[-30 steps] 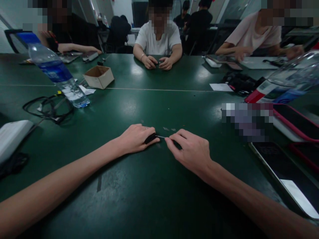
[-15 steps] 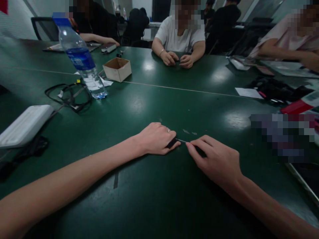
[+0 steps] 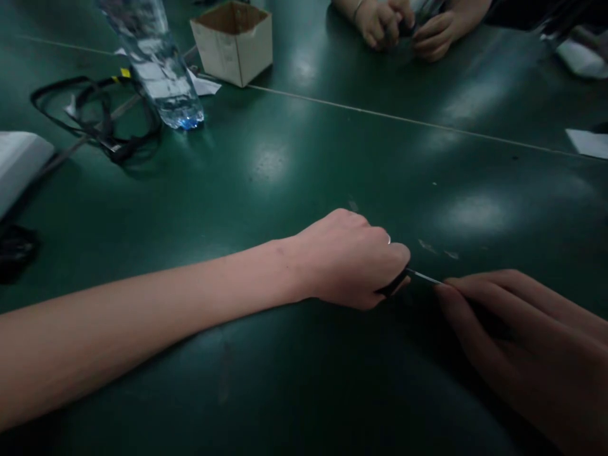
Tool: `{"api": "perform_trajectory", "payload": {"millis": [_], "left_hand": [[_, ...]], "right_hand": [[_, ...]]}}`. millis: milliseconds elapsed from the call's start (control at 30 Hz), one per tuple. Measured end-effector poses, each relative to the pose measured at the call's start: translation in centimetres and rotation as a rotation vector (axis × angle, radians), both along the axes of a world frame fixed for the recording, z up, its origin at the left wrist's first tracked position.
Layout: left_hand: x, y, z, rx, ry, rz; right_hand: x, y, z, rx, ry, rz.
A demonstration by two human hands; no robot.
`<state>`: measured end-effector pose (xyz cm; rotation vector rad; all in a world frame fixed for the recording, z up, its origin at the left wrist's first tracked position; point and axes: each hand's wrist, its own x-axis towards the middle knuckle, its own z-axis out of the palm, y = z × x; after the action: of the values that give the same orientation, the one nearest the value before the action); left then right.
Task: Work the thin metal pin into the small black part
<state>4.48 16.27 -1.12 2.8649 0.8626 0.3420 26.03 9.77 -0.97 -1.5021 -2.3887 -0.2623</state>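
"Dark green, glossy tabletop [image 3: 304, 386] fills most of the view, and on it stands a pale, open-topped cardboard box [image 3: 232, 56]."

"What is nearer to the viewer than this box?"

"To the right of the box, the left hand [image 3: 351, 259]. It is curled almost to a fist around a small black object [image 3: 392, 285], mostly hidden, so I cannot tell its shape."

"And the right hand [image 3: 532, 342]?"

"It is also nearer, and farther to the right of the box. Its thumb and forefinger pinch the end of a thin silvery rod [image 3: 426, 277], which reaches across from the black object."

"What is beside the box?"

"Just to its left is a clear plastic bottle [image 3: 164, 79], then a looped black cable [image 3: 118, 152]; well to its right, another person's hands [image 3: 432, 38]."
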Motion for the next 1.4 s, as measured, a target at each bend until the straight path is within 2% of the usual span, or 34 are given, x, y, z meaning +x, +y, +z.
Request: {"api": "perform_trajectory", "payload": {"millis": [233, 400, 500, 567, 633, 867, 1100, 1400], "left_hand": [[0.1, -0.1, 0.1, -0.063, 0.032, 0.010], [0.1, -0.2, 0.4, -0.026, 0.044, -0.001], [0.2, -0.2, 0.5, -0.002, 0.050, 0.007], [0.3, -0.2, 0.6, 0.013, 0.053, 0.016], [0.4, -0.2, 0.6, 0.025, 0.062, 0.017], [0.5, -0.5, 0.8, 0.052, 0.115, 0.013], [0.6, -0.9, 1.0, 0.068, 0.145, 0.047], [0.5, -1.0, 1.1, 0.079, 0.189, 0.092]], "right_hand": [[0.6, -0.2, -0.3, -0.045, 0.073, 0.024], [0.3, -0.2, 0.5, 0.074, 0.038, 0.072], [-0.2, -1.1, 1.1, 0.133, 0.057, 0.243], [-0.7, -1.8, 1.4, 0.073, 0.078, 0.380], [-0.9, -2.1, 1.4, 0.040, 0.088, 0.431], [1.3, 0.8, 0.7, 0.166, 0.040, 0.146], [1.2, 0.8, 0.7, 0.132, 0.013, 0.165], [0.3, 0.0, 0.9, 0.127, -0.035, 0.080]]}}
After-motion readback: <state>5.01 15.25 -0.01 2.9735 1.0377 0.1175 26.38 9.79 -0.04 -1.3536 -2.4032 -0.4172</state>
